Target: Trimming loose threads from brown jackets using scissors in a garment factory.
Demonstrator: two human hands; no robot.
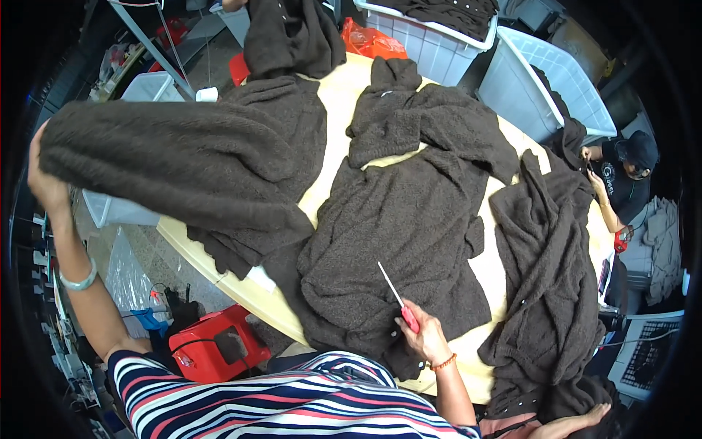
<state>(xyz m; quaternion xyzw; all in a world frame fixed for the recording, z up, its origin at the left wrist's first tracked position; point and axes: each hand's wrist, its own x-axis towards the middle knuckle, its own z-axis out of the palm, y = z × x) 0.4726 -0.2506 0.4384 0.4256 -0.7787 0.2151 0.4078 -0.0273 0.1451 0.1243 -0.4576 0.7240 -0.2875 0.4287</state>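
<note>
brown garment (168, 150) in left hand (47, 179), white-lettered shirt (623, 194) on co-worker (632, 173)

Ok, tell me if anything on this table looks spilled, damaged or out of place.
Nothing looks spilled or damaged. The dark knit garments lie rumpled across the yellow table, and the raised garment in the left hand reaches past its edge, but that hardly looks odd.
</note>
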